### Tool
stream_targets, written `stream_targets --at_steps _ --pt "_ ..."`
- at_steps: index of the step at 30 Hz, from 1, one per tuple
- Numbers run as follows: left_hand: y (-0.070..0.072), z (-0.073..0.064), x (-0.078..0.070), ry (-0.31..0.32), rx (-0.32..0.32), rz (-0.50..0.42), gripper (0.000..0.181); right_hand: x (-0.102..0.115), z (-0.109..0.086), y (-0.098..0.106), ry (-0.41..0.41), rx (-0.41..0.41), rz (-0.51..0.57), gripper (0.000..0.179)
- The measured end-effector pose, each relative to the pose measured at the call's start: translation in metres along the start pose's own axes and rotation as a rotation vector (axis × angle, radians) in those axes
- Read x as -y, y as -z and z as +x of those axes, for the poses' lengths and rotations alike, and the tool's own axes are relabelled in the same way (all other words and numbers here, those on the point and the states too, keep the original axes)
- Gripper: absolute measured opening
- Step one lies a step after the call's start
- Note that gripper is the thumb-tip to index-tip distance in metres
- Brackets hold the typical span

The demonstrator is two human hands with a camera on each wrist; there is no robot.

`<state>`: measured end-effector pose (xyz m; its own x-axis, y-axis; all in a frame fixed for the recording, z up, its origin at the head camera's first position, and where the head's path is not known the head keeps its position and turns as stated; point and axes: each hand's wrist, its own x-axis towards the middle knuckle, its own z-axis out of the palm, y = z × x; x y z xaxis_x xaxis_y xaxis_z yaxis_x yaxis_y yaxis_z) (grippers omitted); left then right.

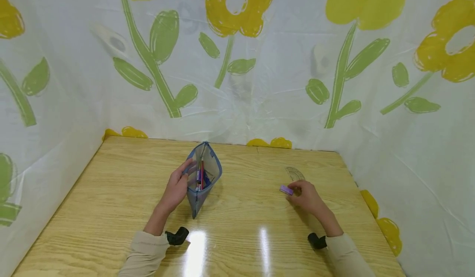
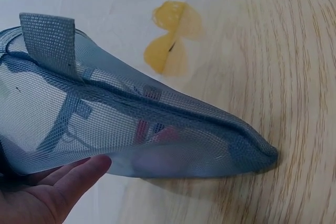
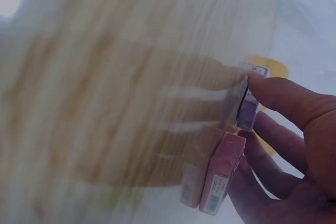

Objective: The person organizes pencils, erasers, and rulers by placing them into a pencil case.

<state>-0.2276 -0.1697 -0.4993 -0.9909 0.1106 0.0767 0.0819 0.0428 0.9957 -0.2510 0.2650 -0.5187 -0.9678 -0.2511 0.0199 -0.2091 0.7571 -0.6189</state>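
Observation:
My left hand [image 1: 177,190] grips the side of a blue-grey mesh pencil pouch [image 1: 216,166], whose mouth gapes upward. Inside lie pencils [image 1: 202,174] and a dark blue-purple item. Through the mesh [image 2: 173,108] in the left wrist view, red and pink bits show. Over at the right, my right hand [image 1: 308,196] pinches a small purple eraser [image 1: 286,190] just over the table. In the right wrist view the thumb lies against this purple eraser [image 3: 248,114], while a pink eraser [image 3: 227,156] with a barcode label stands beside the fingers. The head view hides the pink one.
A clear protractor [image 1: 295,173] lies on the wooden table [image 1: 245,211] just beyond the right hand. White sheeting printed with yellow flowers [image 1: 259,116] walls in the back and both sides. Black wrist mounts [image 1: 177,236] sit at both cuffs.

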Motion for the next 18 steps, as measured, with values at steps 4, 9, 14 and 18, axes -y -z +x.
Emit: stream_targets --at_steps 4,9,14,18 --pt "-0.0005 -0.0001 0.0001 0.0 0.003 -0.001 0.055 0.0011 0.001 0.0005 -0.032 -0.016 -0.015 0.028" --pt "-0.0008 -0.0001 0.0001 -0.009 0.009 0.001 0.055 0.0029 0.0011 0.0021 -0.076 -0.031 -0.018 0.024" --pt "-0.0004 0.001 0.001 -0.008 0.008 -0.006 0.055 0.0015 0.0033 0.0014 -0.06 -0.015 -0.023 0.022" --pt "-0.0004 0.0012 0.0012 -0.008 0.013 -0.005 0.055 -0.0002 0.0056 0.0001 -0.035 -0.003 -0.024 0.022"
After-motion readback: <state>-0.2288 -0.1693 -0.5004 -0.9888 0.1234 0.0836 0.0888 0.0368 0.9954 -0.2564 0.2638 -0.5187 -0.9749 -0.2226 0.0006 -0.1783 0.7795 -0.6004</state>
